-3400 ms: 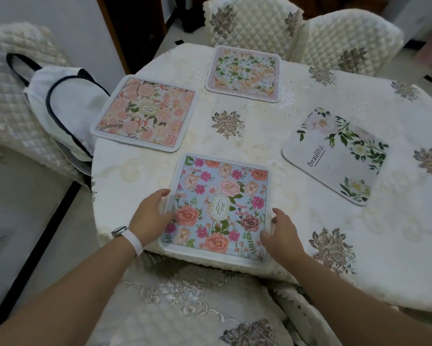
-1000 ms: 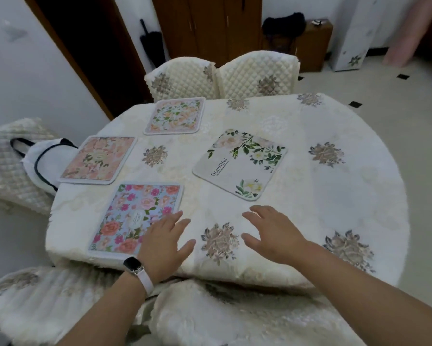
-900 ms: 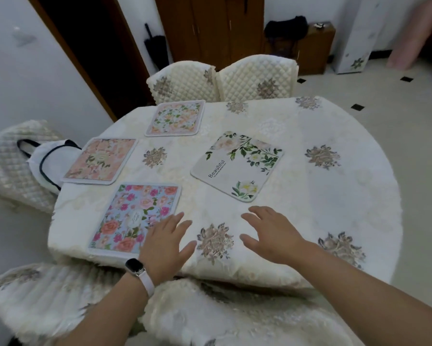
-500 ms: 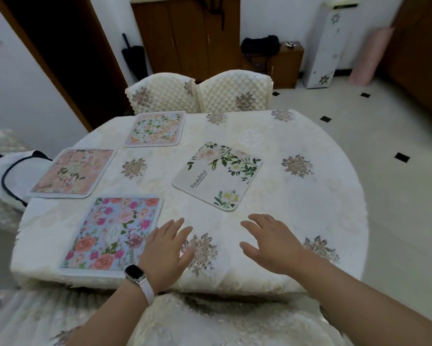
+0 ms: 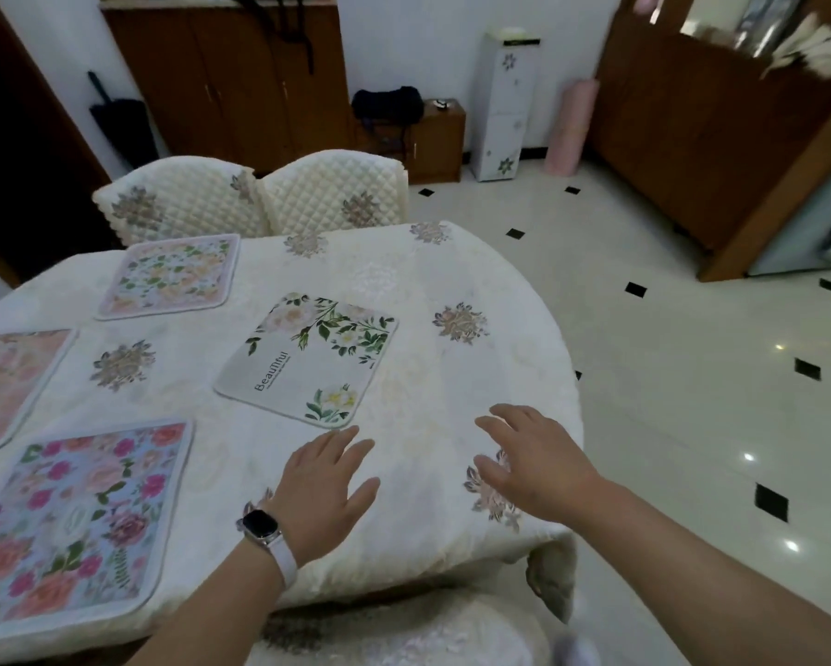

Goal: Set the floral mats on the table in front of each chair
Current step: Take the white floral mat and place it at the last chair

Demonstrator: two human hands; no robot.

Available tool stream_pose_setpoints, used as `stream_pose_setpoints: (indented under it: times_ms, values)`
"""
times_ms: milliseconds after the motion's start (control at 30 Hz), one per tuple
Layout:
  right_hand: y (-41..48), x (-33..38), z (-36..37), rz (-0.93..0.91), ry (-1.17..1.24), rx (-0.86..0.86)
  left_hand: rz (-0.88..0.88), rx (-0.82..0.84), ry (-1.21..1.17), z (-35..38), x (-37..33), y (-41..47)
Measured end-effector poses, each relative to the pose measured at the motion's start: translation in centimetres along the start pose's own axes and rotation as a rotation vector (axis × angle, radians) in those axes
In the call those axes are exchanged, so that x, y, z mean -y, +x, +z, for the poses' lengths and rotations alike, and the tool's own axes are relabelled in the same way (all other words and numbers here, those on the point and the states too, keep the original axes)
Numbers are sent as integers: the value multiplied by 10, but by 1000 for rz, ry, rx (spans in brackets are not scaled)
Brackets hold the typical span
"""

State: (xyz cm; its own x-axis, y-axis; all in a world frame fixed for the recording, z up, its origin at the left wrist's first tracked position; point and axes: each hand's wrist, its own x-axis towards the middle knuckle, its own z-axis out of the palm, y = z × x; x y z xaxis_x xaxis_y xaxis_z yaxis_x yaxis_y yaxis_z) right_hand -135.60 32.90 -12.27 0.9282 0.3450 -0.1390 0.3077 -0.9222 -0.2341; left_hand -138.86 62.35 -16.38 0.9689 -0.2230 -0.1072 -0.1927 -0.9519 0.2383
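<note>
While both palms hover flat over the cream embroidered tablecloth (image 5: pixel 403 281), I see my left hand (image 5: pixel 324 492) and right hand (image 5: pixel 536 466) spread wide, holding nothing. Just above the left fingertips, at centre frame, lies the white square mat with green leaves (image 5: pixel 307 358), angled. A blue mat with pink roses (image 5: pixel 74 516) sits lower left, a pink mat (image 5: pixel 5 382) at the left edge, and a pale peach-flowered mat (image 5: pixel 170 276) before the two quilted cream chairs (image 5: pixel 259 194).

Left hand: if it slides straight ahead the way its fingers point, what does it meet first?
Most likely the near corner of the white "Beautiful" mat, just beyond the left hand. Only bare tablecloth lies between; the hand's height is unclear.
</note>
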Motion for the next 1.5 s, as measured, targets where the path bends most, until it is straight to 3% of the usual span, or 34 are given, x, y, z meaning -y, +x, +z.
stream_pose_setpoints:
  times_ms: [633,1000,1233,1367,1500]
  values:
    - [-22,-314,-72,-62,110,-55,-74,-23,81,34,-281,128]
    - [45,-334,-66,-199,122,51,-340,-95,64,32,-238,158]
    - [153,-317,-69,-271,109,180,-619,-173,-171,57,-184,183]
    - [213,-284,-78,-230,324,289,-811,-302,-476,63,-150,191]
    - [264,-248,-78,-114,566,364,-883,-354,-542,64,-119,197]
